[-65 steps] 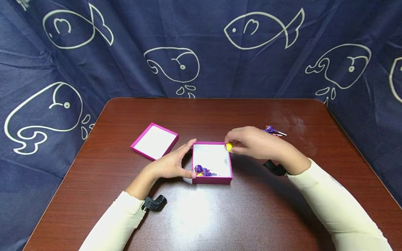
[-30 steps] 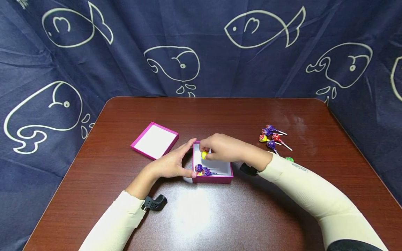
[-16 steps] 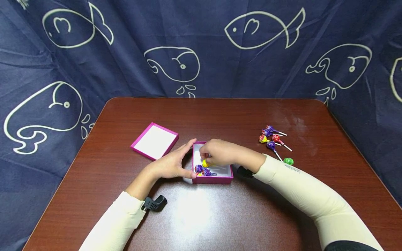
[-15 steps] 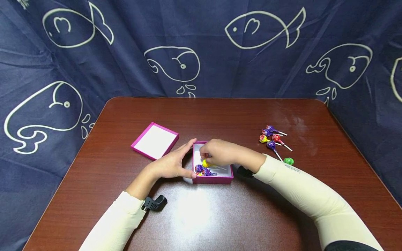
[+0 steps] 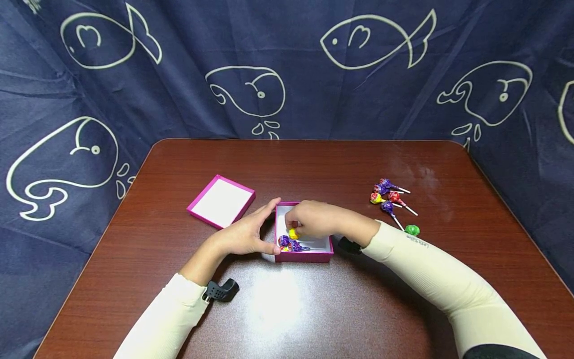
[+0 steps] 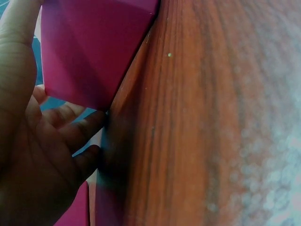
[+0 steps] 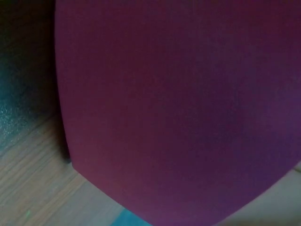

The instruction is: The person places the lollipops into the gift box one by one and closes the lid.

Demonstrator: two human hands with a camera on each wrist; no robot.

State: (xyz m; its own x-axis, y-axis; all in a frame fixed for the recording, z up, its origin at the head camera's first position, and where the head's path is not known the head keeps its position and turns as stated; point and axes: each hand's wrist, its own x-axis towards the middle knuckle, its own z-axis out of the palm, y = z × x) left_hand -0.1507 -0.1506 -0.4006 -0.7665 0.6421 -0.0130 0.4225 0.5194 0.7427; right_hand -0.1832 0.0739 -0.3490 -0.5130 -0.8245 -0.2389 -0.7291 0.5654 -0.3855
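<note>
Item, my left hand: fingers spread and unclenched, laid along the left side of a square magenta box; thumb touching the near left corner, forefinger at the far left one; the left wrist view shows the other fingers loosely bent beside the box wall. Item, my right hand: lowered over the box from the right, fingers curled, pinching a yellow lollipop by or near its head; the stick is hidden; the right wrist view shows mainly magenta box wall, the fingers out of sight.

Contents of the box, white-lined: the yellow lollipop, inside, toward the left; two purple lollipops close together at the near left; a red and yellow wrapper, partly hidden, in the near left corner.

Loose on the brown table, well to the right: two purple-wrapped lollipops at the back; a yellow and red lollipop; a red lollipop; a further purple lollipop; a green lollipop beside my right sleeve. To the left, beyond my left hand: one shallow magenta lid, white inside facing up, set at an angle.
</note>
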